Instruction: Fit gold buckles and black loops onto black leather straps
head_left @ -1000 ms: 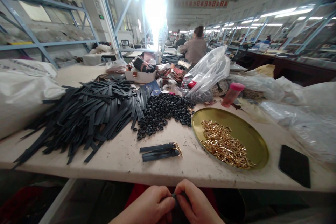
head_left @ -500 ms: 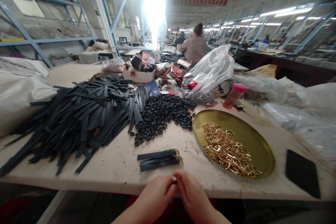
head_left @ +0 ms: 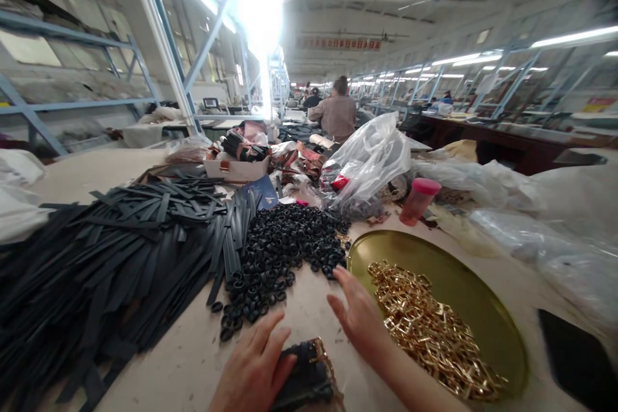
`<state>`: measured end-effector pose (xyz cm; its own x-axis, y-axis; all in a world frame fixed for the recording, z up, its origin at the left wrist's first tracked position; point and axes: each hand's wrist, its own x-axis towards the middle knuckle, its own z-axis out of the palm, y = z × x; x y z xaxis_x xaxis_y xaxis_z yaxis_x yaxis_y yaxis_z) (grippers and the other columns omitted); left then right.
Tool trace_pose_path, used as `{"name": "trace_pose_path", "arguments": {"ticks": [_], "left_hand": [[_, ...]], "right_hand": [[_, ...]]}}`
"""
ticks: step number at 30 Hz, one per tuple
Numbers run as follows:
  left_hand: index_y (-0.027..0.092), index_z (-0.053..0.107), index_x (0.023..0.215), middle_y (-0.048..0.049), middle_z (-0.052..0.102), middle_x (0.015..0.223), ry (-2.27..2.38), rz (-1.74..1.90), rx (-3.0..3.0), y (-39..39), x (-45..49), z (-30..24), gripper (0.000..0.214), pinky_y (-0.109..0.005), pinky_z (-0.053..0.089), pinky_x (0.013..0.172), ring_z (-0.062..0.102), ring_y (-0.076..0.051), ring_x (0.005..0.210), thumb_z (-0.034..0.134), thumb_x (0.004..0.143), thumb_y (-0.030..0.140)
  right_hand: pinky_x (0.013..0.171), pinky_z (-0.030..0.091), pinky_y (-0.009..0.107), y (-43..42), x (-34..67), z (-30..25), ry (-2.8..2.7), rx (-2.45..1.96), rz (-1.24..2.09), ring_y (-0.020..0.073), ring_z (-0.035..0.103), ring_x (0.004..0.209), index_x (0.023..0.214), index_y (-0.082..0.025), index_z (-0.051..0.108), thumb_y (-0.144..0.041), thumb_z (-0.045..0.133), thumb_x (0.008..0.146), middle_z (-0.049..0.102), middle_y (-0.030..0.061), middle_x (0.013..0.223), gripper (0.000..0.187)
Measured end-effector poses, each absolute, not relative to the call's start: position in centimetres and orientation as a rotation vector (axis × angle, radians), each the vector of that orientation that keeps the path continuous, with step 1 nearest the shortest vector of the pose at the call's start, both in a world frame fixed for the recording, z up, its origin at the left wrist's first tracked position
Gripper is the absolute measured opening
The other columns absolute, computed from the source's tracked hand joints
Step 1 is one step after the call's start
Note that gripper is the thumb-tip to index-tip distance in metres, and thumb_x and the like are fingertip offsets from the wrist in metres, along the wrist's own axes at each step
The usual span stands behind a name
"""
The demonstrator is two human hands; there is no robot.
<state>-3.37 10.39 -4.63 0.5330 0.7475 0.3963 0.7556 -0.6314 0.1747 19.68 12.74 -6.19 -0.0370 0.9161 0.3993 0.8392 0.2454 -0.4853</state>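
Note:
My left hand [head_left: 255, 360] is low in the middle, fingers stretched out and thumb apart. Its thumb lies at the edge of a small set of black straps with gold buckles [head_left: 306, 370]; whether it presses on them I cannot tell. Just left of the tray, my right hand [head_left: 360, 318] reaches forward with thumb and fingers spread and nothing visible between them. Its fingertips are close to a heap of small black strap loops [head_left: 290, 235]. Gold metal buckles [head_left: 425, 328] lie piled in a round gold-coloured tray [head_left: 497, 322], beside my right forearm.
A large heap of loose black straps [head_left: 125, 257] covers the left side. A pink-lidded cup [head_left: 419, 201], a clear plastic bag [head_left: 371, 154] and a white box [head_left: 236, 169] stand behind. A dark flat slab [head_left: 579, 354] lies at right. A person [head_left: 335, 112] sits farther off.
My hands, earlier pinched together around something small and dark at the table edge, have parted and moved forward. The right went toward the loops, the left beside the buckled straps. The view shifted.

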Motion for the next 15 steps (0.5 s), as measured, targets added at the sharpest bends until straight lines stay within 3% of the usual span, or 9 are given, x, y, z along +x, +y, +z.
{"name": "trace_pose_path", "arguments": {"ticks": [4,8,11,15], "left_hand": [[0.02,0.052,0.116,-0.0096,0.046,0.13,-1.51,-0.578,-2.633,19.4,-1.9,-2.2,0.037,-0.039,0.037,0.098,0.043,-0.024,0.119,0.05,0.08,0.027],[0.022,0.047,0.123,-0.0102,0.043,0.134,-1.727,-0.518,-2.542,28.8,0.2,-1.9,0.049,-0.042,0.029,0.1,0.034,-0.027,0.124,0.051,0.079,0.042],[0.02,0.049,0.122,-0.0142,0.049,0.127,-1.849,-0.517,-2.507,32.8,0.9,-3.1,0.058,-0.045,0.033,0.094,0.041,-0.032,0.117,0.045,0.077,0.056],[0.023,0.051,0.119,-0.0109,0.054,0.119,-1.852,-0.506,-2.589,32.7,1.1,-4.5,0.057,-0.039,0.035,0.091,0.047,-0.029,0.11,0.041,0.077,0.06]], "right_hand": [[0.099,0.034,0.042,21.8,22.1,-4.6,-1.918,-1.75,0.065,0.027,0.04,0.121,0.125,-0.006,0.044,-0.042,0.036,0.087,0.044,0.0195,0.132,0.053],[0.096,0.034,0.042,28.7,22.4,-4.9,-1.96,-1.771,0.025,0.0287,0.044,0.117,0.124,-0.012,0.048,-0.045,0.044,0.082,0.045,0.0173,0.132,0.053],[0.094,0.035,0.042,31.3,21.5,-5.9,-1.984,-1.807,0.029,0.0289,0.044,0.117,0.122,-0.018,0.051,-0.05,0.046,0.08,0.046,0.0149,0.13,0.053],[0.088,0.038,0.039,31.2,19.9,-7.3,-2.002,-1.842,0.077,0.0268,0.051,0.107,0.122,-0.02,0.051,-0.046,0.044,0.081,0.052,0.014,0.121,0.049]]}}
